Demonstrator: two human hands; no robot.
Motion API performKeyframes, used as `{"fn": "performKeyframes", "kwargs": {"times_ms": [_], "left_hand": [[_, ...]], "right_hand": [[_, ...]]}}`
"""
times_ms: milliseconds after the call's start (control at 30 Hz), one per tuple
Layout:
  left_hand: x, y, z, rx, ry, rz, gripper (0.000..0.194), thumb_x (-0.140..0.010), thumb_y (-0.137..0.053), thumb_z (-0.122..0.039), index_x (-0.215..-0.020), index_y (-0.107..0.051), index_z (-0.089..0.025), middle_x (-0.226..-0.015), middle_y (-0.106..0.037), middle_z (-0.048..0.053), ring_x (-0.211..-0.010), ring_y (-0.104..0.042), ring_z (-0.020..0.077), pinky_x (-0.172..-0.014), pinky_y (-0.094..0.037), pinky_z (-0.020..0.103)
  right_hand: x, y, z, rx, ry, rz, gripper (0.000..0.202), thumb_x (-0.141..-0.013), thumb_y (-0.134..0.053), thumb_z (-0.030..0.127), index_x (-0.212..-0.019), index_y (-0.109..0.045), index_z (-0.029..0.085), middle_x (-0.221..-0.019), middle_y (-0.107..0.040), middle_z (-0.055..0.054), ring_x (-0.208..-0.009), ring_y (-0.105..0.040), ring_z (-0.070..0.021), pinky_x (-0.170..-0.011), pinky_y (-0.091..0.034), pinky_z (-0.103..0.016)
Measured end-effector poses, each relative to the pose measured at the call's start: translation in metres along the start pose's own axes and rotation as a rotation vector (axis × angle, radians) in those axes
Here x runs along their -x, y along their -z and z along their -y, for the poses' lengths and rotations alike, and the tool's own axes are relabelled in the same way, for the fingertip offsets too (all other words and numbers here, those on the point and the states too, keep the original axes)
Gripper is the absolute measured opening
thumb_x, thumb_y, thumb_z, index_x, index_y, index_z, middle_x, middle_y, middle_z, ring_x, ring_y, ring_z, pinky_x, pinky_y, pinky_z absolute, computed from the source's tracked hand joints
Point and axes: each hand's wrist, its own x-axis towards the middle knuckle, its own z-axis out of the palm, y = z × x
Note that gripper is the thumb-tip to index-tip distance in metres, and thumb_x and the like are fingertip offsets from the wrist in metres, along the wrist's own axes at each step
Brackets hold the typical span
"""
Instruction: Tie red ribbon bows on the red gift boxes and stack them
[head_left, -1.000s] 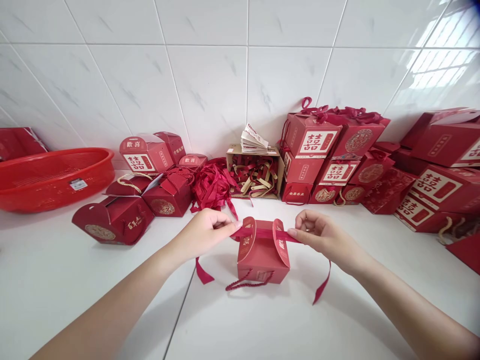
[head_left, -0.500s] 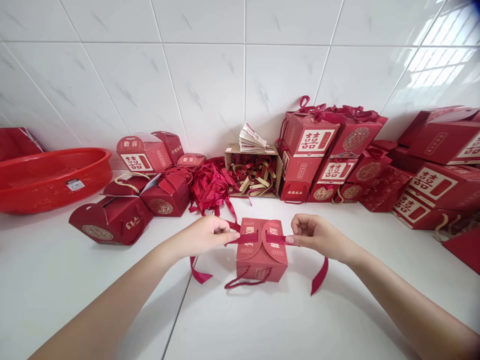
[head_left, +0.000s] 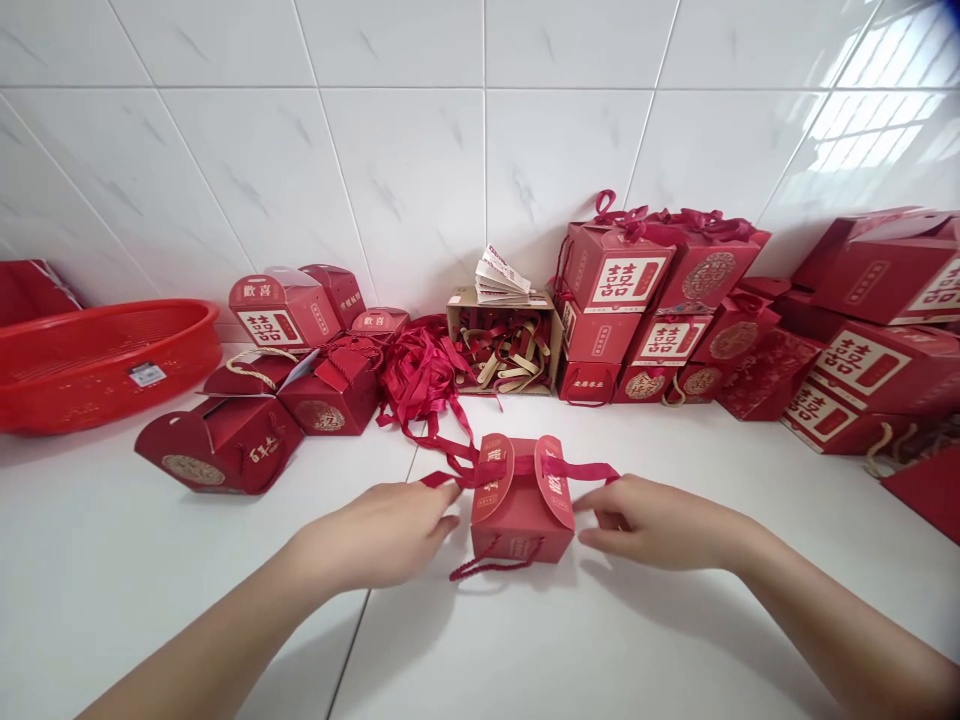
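Observation:
A red gift box point(head_left: 521, 515) stands on the white surface between my hands, its curved top flaps folded together. A dark red ribbon point(head_left: 581, 468) passes through the flaps and stretches out to both sides. Left of the box is my left hand point(head_left: 382, 530), thumb and forefinger apart, with the ribbon lying at the back of its fingertips. My right hand point(head_left: 660, 520) is at the box's right side, its thumb apart from the curled fingers; the ribbon runs over and behind it. A twisted cord handle point(head_left: 480, 570) hangs at the box's front.
Behind the box lie a heap of red ribbons point(head_left: 421, 375) and an open carton point(head_left: 556, 345) of cords with paper slips point(head_left: 501, 275) on top. Stacked red boxes point(head_left: 630, 280) stand at the right, more boxes point(head_left: 225, 445) at the left beside a red plastic basket point(head_left: 97, 365).
Both hands have let go of the ribbon they pinched above the box and have moved lower, beside it. The flaps stand more raised, and the ribbon now lies looser.

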Motion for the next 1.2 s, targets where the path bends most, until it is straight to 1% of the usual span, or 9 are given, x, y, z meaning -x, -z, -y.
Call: {"fn": "performKeyframes", "kwargs": {"times_ms": [133,233,300,467,567,667,800,1000,1200], "left_hand": [[-0.012,0.007,0.008,0.333,0.063,-0.122,0.026,-0.082,-0.050,-0.044,-0.097,-0.059,-0.024,-0.073,-0.064,0.004,-0.067,-0.060,0.0221,-0.055,-0.040,0.027],[-0.019,0.016,0.005,0.746,-0.085,-0.180,0.039,-0.078,-0.062,-0.035,-0.116,-0.055,-0.026,-0.099,-0.066,0.004,-0.089,-0.063,0.0198,-0.070,-0.047,0.026],[-0.024,0.019,0.002,1.037,-0.177,-0.190,0.045,-0.078,-0.065,-0.034,-0.121,-0.055,-0.027,-0.106,-0.065,0.006,-0.094,-0.063,0.0197,-0.074,-0.048,0.028],[-0.030,0.023,-0.003,1.508,-0.230,-0.318,0.029,-0.080,-0.065,-0.044,-0.097,-0.069,-0.021,-0.084,-0.068,0.006,-0.076,-0.062,0.0175,-0.064,-0.050,0.028],[-0.027,0.031,-0.007,1.504,-0.241,-0.479,0.024,-0.077,-0.070,-0.040,-0.089,-0.072,-0.020,-0.075,-0.066,0.002,-0.068,-0.059,0.0135,-0.059,-0.048,0.024],[-0.022,0.038,-0.016,1.370,-0.253,-0.669,0.024,-0.077,-0.070,-0.040,-0.084,-0.074,-0.017,-0.073,-0.065,0.002,-0.066,-0.058,0.0124,-0.058,-0.046,0.022],[-0.017,0.047,-0.032,1.118,-0.276,-0.846,0.030,-0.082,-0.063,-0.044,-0.090,-0.073,-0.017,-0.067,-0.065,0.001,-0.061,-0.057,0.0134,-0.061,-0.047,0.025],[-0.013,0.075,-0.056,0.947,-0.399,-0.948,0.034,-0.082,-0.062,-0.048,-0.093,-0.074,-0.018,-0.065,-0.063,0.000,-0.062,-0.058,0.0136,-0.058,-0.045,0.024],[-0.013,0.093,-0.072,0.941,-0.515,-0.923,0.038,-0.081,-0.062,-0.053,-0.094,-0.074,-0.019,-0.076,-0.067,0.003,-0.069,-0.061,0.0154,-0.067,-0.049,0.027]], "right_hand": [[-0.010,0.002,-0.007,-0.245,-0.018,-0.333,0.014,-0.086,-0.048,0.032,-0.083,-0.051,0.018,-0.075,-0.057,-0.002,-0.061,-0.047,-0.0128,-0.055,-0.036,-0.025],[-0.011,0.008,-0.004,-0.584,0.090,-0.476,0.021,-0.082,-0.048,0.022,-0.101,-0.055,0.020,-0.095,-0.058,-0.004,-0.073,-0.053,-0.0135,-0.061,-0.041,-0.025],[-0.011,0.010,-0.001,-0.817,0.145,-0.541,0.026,-0.083,-0.053,0.026,-0.109,-0.057,0.023,-0.102,-0.056,-0.004,-0.079,-0.055,-0.0141,-0.061,-0.042,-0.024],[-0.014,0.014,0.004,-1.081,0.276,-0.845,0.020,-0.086,-0.062,0.044,-0.098,-0.066,0.029,-0.095,-0.058,-0.002,-0.079,-0.055,-0.0117,-0.062,-0.045,-0.022],[-0.012,0.023,0.012,-1.093,0.358,-0.969,0.012,-0.083,-0.068,0.038,-0.085,-0.067,0.025,-0.089,-0.061,-0.001,-0.076,-0.054,-0.0107,-0.064,-0.046,-0.022],[-0.009,0.032,0.024,-0.992,0.412,-1.064,0.010,-0.079,-0.073,0.031,-0.086,-0.067,0.026,-0.080,-0.061,0.000,-0.066,-0.053,-0.0101,-0.061,-0.047,-0.024],[-0.007,0.042,0.041,-0.844,0.455,-1.124,0.013,-0.083,-0.067,0.037,-0.085,-0.066,0.025,-0.086,-0.063,-0.001,-0.069,-0.058,-0.0133,-0.061,-0.050,-0.028],[-0.011,0.067,0.066,-0.725,0.571,-1.151,0.017,-0.079,-0.071,0.035,-0.091,-0.066,0.024,-0.086,-0.065,-0.002,-0.073,-0.061,-0.0144,-0.064,-0.053,-0.028],[-0.017,0.080,0.089,-0.693,0.692,-1.035,0.014,-0.080,-0.070,0.033,-0.090,-0.068,0.023,-0.090,-0.067,-0.001,-0.081,-0.064,-0.0144,-0.073,-0.055,-0.029]]}}
